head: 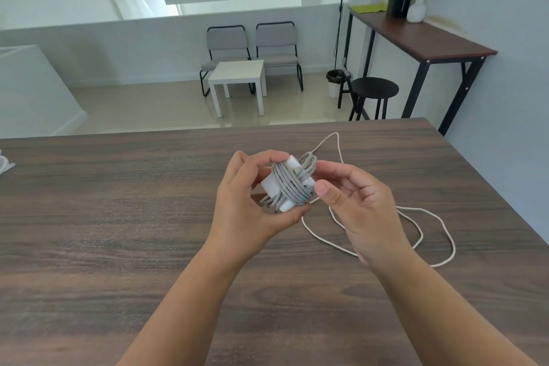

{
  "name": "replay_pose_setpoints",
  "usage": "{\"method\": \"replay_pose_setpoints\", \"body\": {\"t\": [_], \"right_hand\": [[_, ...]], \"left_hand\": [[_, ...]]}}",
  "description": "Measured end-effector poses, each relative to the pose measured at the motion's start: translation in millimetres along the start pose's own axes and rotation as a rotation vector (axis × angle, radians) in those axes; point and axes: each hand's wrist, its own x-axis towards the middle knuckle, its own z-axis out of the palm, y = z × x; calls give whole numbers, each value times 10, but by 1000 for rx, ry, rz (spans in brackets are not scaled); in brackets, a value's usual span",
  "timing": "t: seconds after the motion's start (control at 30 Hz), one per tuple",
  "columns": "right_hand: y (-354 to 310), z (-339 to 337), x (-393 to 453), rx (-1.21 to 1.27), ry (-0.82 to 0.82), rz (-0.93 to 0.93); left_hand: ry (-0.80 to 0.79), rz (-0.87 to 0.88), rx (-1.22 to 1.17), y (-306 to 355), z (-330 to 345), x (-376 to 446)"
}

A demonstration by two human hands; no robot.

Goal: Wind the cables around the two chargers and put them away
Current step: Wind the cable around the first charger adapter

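Fingers of the left hand (252, 202) curl round the white square charger (279, 187) wrapped in grey cable (292, 180); right hand (356, 205) fingers touch beside it, loosely bent.

Dark wood-grain surface (118, 232), far edge and right corner in view.

A white cable (421, 227) lies loose on the surface right of centre, looping in wide open curves toward the right edge; one strand rises off the wood toward the far side. At the far left edge a pale object (4, 165) sits partly out of view, too cropped to identify.
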Motion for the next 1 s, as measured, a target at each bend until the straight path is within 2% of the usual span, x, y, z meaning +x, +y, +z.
{"method": "replay_pose_setpoints", "body": {"t": [0.2,0.37,0.43,0.53,0.67,0.9,1.0], "right_hand": [[-29,16,-21,65,-38,52],[-74,46,-30,32,-75,3],[-55,39,-51,-86,-35,-66],[5,3,-84,-419,25,-284],[18,24,-62,-519,35,-429],[-33,-59,-61,-410,-132,-340],[-13,-64,-58,-388,-126,-339]], "left_hand": [[14,-5,-12,26,13,-13],[6,36,-45,9,-4,-4],[-22,-33,-114,25,-6,-21],[-50,-129,-168,48,9,-58],[-55,-129,-167,53,39,-93],[-40,-170,-206,79,10,-67],[-38,-172,-204,81,16,-58]]}}
